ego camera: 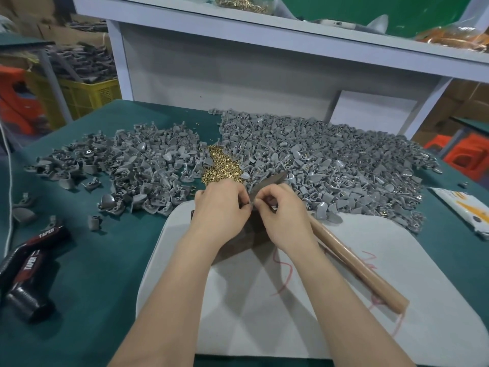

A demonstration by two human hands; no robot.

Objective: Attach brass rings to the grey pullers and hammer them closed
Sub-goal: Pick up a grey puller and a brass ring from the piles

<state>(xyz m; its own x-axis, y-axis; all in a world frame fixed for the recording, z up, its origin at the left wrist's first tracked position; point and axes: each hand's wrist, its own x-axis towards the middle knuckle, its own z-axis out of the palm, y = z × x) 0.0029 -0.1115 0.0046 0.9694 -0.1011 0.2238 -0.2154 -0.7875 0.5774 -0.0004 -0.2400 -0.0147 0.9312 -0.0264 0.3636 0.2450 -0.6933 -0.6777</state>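
Green felt bench point(105, 260), white shelf unit point(238, 62) behind. Matte grey pullers point(317, 160) lie in two loose heaps, with shiny brass rings point(219, 165) piled between them. Left hand point(219, 205) and right hand point(283, 215) both pinch one puller point(250, 203) over a dark block point(246, 239) on a white pad point(317, 300). Round wooden hammer handle point(357, 266) lies beside the right wrist.

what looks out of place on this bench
A few stray grey pullers lie on the green table apart from the left pile, near the black tool. Red scribbles mark the white mat. Nothing else stands out.
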